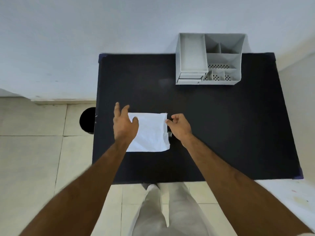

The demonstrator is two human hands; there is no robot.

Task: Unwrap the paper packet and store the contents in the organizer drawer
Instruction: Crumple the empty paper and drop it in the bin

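Left hand [125, 124] spread flat on the white paper packet [150, 133]; right hand [179, 126] pinching its right edge, grey organizer [209, 59] far right.

On the black table [221, 125], a white paper packet [150, 133] lies flat at centre, the left hand [125, 124] spread over its 9 o'clock edge, the right hand [179, 126] pinching its 3 o'clock edge, and a grey organizer [209, 58] stands at 1 o'clock.
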